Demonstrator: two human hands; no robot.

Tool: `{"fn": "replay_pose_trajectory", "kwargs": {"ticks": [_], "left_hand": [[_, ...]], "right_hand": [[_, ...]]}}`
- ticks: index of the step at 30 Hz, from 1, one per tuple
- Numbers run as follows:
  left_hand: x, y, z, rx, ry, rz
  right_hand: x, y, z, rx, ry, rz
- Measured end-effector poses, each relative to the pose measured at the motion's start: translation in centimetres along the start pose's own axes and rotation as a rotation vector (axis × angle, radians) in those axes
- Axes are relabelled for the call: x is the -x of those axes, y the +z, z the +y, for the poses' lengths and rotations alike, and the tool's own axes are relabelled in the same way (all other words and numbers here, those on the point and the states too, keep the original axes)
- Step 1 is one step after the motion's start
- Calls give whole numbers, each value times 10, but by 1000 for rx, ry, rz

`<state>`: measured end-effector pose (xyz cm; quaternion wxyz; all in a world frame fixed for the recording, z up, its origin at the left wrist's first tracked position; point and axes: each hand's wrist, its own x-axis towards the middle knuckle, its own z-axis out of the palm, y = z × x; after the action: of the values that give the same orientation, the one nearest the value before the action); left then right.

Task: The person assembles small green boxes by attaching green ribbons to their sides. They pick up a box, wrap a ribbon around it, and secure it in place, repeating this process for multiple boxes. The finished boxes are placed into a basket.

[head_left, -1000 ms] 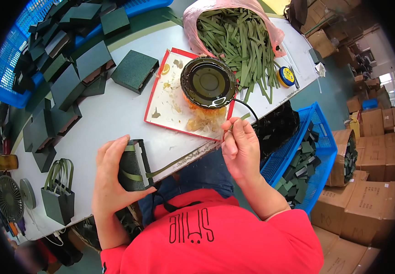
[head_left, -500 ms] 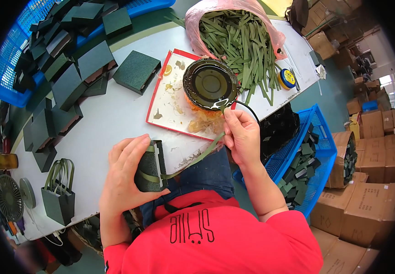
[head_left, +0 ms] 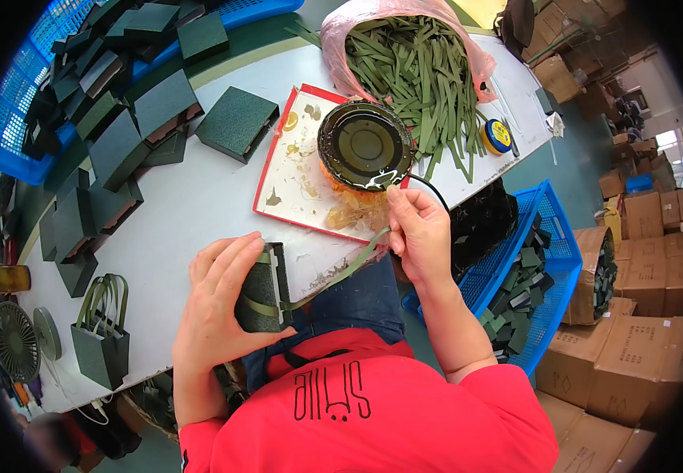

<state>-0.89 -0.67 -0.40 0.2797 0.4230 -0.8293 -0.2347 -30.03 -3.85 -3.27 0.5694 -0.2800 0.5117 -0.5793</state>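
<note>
My left hand grips a small dark green box at the near edge of the table, thumb below and fingers over the top. A green ribbon crosses the box's side and runs in a slack curve to my right hand. Thumb and forefinger of that hand pinch the ribbon near its end, at the near right rim of a round dark pot of shiny liquid. The ribbon's very tip is hidden at my fingers. Under the pot lies a stained white tray with a red rim.
A pink bag spills green ribbons behind the pot. Dark green boxes lie piled at left, near a bag-shaped box with ribbon handles and a fan. Blue crates and cardboard boxes stand at right.
The box and my left hand have shifted very slightly to the right. The ribbon tip that showed beyond my right fingertips at the pot's rim no longer shows clearly.
</note>
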Motion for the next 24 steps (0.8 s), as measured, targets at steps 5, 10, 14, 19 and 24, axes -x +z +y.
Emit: {"fn": "replay_pose_trajectory", "kwargs": {"ticks": [5,10,14,19,24], "left_hand": [[-1,0,1,4,7,-1],[-1,1,2,4,13,-2],[-1,0,1,1,15,1],[0,-4,2,15,-17,-3],[-7,-3,0,185,86,25]], "right_hand": [[-4,2,-3,20,24,-3],[-6,1,-6,32,53,-7],[-4,2,-8,-2,56,-10],[22,9,-12,27,52,-51],[46,22,-11,164,214,-424]]}}
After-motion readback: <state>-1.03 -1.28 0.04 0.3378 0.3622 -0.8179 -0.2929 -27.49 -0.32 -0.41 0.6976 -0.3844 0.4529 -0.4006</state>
